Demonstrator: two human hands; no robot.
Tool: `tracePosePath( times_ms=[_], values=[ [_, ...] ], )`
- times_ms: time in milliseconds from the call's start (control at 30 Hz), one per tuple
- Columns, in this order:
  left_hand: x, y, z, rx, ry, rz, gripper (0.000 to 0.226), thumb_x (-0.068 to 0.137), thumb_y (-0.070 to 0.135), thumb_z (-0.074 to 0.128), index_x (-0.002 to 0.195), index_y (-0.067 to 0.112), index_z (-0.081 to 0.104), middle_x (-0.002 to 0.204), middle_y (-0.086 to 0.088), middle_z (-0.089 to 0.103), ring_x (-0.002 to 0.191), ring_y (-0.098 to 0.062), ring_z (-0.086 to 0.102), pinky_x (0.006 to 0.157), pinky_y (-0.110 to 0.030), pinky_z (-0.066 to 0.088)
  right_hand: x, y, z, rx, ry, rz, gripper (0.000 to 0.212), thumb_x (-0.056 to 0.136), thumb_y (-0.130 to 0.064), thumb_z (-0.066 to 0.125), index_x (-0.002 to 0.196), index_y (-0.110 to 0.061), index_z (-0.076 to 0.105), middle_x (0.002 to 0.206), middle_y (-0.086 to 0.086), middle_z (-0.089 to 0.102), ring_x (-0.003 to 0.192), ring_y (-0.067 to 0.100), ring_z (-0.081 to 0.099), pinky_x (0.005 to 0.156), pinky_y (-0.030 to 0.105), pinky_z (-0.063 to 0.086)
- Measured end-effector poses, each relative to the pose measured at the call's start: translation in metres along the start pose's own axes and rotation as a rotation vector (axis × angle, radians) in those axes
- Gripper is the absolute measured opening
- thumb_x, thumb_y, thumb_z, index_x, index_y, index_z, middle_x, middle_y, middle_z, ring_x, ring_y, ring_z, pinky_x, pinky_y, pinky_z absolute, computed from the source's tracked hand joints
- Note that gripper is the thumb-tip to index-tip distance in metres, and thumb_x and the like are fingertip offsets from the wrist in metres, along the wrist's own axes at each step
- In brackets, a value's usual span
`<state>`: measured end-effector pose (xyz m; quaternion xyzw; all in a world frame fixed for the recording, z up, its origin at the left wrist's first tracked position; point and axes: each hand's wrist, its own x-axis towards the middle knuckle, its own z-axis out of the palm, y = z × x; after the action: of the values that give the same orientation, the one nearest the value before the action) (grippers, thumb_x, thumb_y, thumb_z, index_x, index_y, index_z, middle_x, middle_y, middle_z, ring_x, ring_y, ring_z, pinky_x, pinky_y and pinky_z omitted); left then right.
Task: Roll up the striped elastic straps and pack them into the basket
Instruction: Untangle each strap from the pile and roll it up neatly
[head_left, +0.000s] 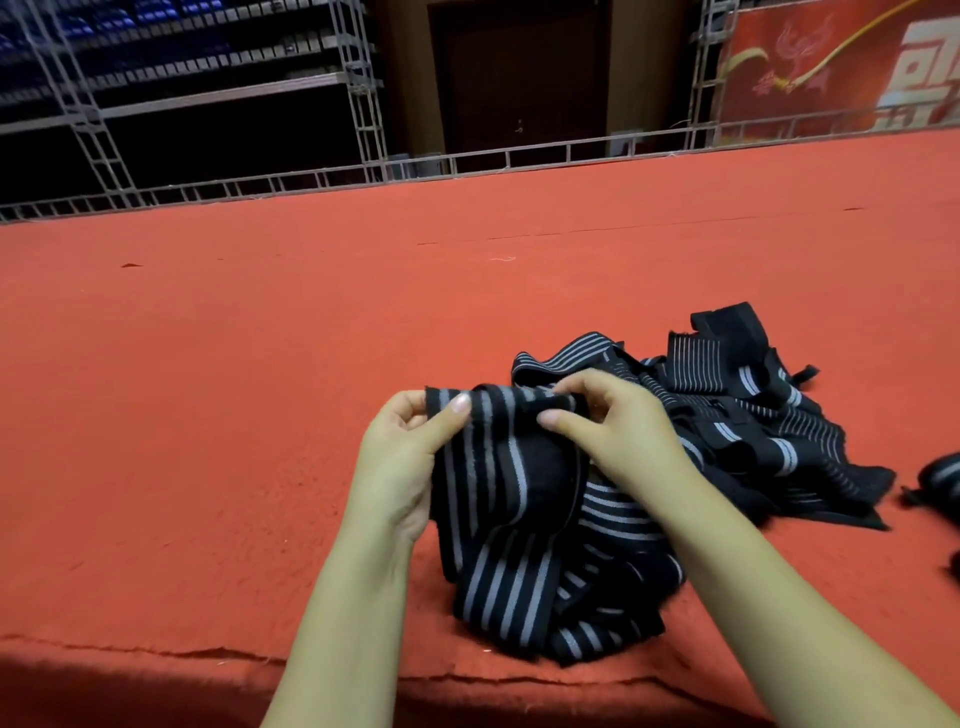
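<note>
strap (498, 467) end held crosswise between left hand (405, 457) and right hand (618, 436).

Black strap (498, 467) with grey stripes, top edge raised and folded; remaining straps (753, 415) lay tangled beside it; a possibly rolled strap (937, 480) lay right.

A red carpeted surface (260, 364) carries a heap of striped straps (753, 415).
</note>
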<state>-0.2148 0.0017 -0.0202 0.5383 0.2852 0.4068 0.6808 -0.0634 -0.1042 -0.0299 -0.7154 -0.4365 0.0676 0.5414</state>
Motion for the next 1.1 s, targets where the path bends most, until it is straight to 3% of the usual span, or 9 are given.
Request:
tracePosePath(
  times_ms=[100, 200, 333, 500, 633, 733, 1000, 1100],
  values=[
    [0.008, 0.004, -0.011, 0.034, 0.106, 0.106, 0.011, 0.092, 0.003, 0.062, 0.089, 0.011, 0.055, 0.082, -0.007, 0.066, 0.072, -0.018, 0.063, 0.067, -0.031, 0.052, 0.029, 0.015, -0.026, -0.093, 0.142, 0.012, 0.013, 0.082, -0.017, 0.073, 0.085, -0.023, 0.062, 0.085, 0.000, 0.059, 0.076, 0.014, 0.052, 0.067, 0.025, 0.037],
    [0.016, 0.004, -0.021, 0.070, 0.174, 0.159, 0.018, 0.093, -0.001, 0.058, 0.085, 0.014, 0.051, 0.080, -0.006, 0.063, 0.065, -0.014, 0.060, 0.059, -0.025, 0.050, 0.063, 0.030, -0.063, -0.191, 0.304, 0.036, 0.011, 0.086, -0.017, 0.068, 0.095, -0.017, 0.062, 0.103, 0.008, 0.052, 0.087, 0.020, 0.049, 0.071, 0.021, 0.031],
    [0.019, -0.004, -0.024, 0.119, 0.230, 0.166, 0.021, 0.092, -0.003, 0.057, 0.084, 0.015, 0.050, 0.082, -0.007, 0.061, 0.070, -0.018, 0.058, 0.063, -0.031, 0.047, 0.099, 0.042, -0.109, -0.109, 0.533, 0.136, 0.017, 0.091, -0.017, 0.061, 0.104, -0.008, 0.054, 0.096, 0.007, 0.054, 0.086, 0.021, 0.050, 0.069, 0.026, 0.034],
    [0.013, -0.010, -0.016, 0.133, 0.187, 0.110, 0.017, 0.093, -0.001, 0.058, 0.088, 0.014, 0.052, 0.083, -0.008, 0.063, 0.072, -0.020, 0.060, 0.064, -0.033, 0.047, 0.120, 0.048, -0.136, 0.001, 0.755, 0.089, 0.013, 0.095, -0.018, 0.054, 0.097, -0.014, 0.042, 0.091, 0.004, 0.050, 0.086, 0.020, 0.047, 0.073, 0.029, 0.034],
    [0.005, -0.013, -0.004, 0.182, 0.108, 0.063, 0.011, 0.093, 0.001, 0.059, 0.092, 0.011, 0.053, 0.083, -0.009, 0.065, 0.069, -0.019, 0.061, 0.061, -0.032, 0.048, 0.127, 0.050, -0.140, 0.002, 0.859, 0.045, 0.008, 0.098, -0.014, 0.047, 0.102, -0.010, 0.042, 0.095, 0.002, 0.047, 0.085, 0.020, 0.042, 0.069, 0.026, 0.030],
    [0.003, -0.014, -0.001, 0.218, 0.092, 0.043, 0.008, 0.093, 0.003, 0.060, 0.093, 0.009, 0.055, 0.083, -0.010, 0.065, 0.068, -0.020, 0.062, 0.059, -0.032, 0.048, 0.130, 0.057, -0.143, 0.008, 0.918, 0.015, 0.017, 0.098, -0.014, 0.044, 0.110, -0.002, 0.046, 0.097, 0.004, 0.047, 0.084, 0.020, 0.042, 0.068, 0.026, 0.029],
    [0.001, -0.012, 0.003, 0.260, 0.090, 0.016, 0.008, 0.093, 0.006, 0.061, 0.099, 0.007, 0.057, 0.088, -0.014, 0.068, 0.070, -0.024, 0.066, 0.060, -0.034, 0.050, 0.148, 0.039, -0.156, 0.079, 1.004, -0.156, 0.017, 0.098, -0.014, 0.045, 0.109, -0.001, 0.047, 0.098, 0.004, 0.049, 0.087, 0.018, 0.044, 0.074, 0.022, 0.034],
    [0.001, -0.010, 0.008, 0.264, 0.082, 0.016, 0.008, 0.092, 0.006, 0.062, 0.099, 0.007, 0.058, 0.089, -0.015, 0.070, 0.072, -0.028, 0.066, 0.063, -0.036, 0.051, 0.157, 0.024, -0.165, 0.118, 1.050, -0.241, 0.005, 0.098, -0.015, 0.045, 0.100, -0.011, 0.044, 0.096, 0.005, 0.048, 0.086, 0.019, 0.044, 0.074, 0.023, 0.034]
  ],
)
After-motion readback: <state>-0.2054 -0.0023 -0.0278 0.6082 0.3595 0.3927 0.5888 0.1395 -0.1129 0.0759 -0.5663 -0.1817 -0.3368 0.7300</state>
